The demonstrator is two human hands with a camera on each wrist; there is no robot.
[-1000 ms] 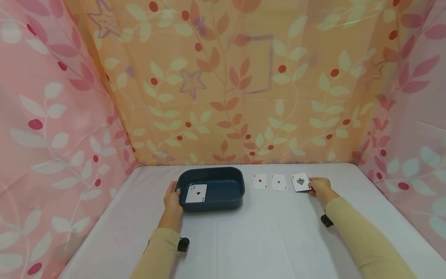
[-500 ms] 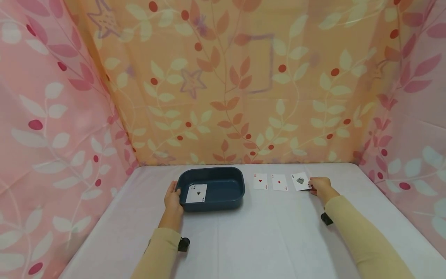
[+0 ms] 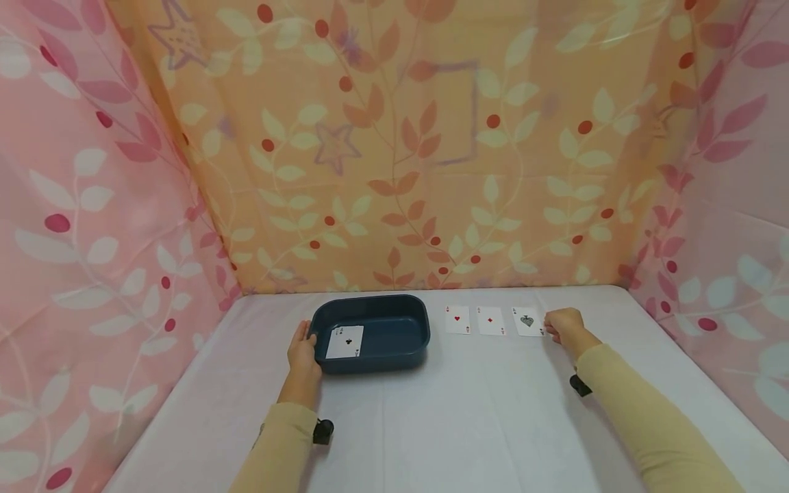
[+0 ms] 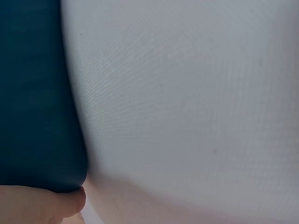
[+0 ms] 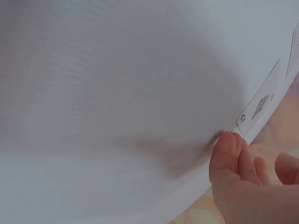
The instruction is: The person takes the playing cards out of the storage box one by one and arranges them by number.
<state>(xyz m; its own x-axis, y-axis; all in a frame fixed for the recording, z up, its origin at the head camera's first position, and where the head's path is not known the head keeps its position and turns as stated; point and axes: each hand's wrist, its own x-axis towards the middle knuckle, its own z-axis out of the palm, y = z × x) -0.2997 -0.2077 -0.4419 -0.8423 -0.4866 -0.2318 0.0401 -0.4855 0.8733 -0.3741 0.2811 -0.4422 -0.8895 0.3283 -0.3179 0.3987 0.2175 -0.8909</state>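
My left hand (image 3: 303,356) grips the left side of a dark blue rectangular tray (image 3: 409,357). Its thumb lies at the rim; part of the hand is hidden in the left wrist view, where the tray's wall (image 4: 32,93) fills the left side. Inside the tray lies an ace of clubs (image 3: 345,342). On the white table, an ace of spades (image 3: 527,321) lies flat, face up. My right hand (image 3: 568,327) is just beside its right edge, fingers bent. In the right wrist view, the fingertips (image 5: 227,140) stand close to the card's corner, with nothing seen between them.
An ace of hearts (image 3: 457,320) and an ace of diamonds (image 3: 491,321) lie in a row between the tray and the ace of spades. Orange patterned cloth (image 3: 394,171) hangs behind the white table (image 3: 431,424), and pink cloth (image 3: 98,239) hangs at both sides.
The ace of spades, tilted with its right edge pinched before, now lies flat and straighter in the row. My right hand has let go of it. The left hand and tray stay put.
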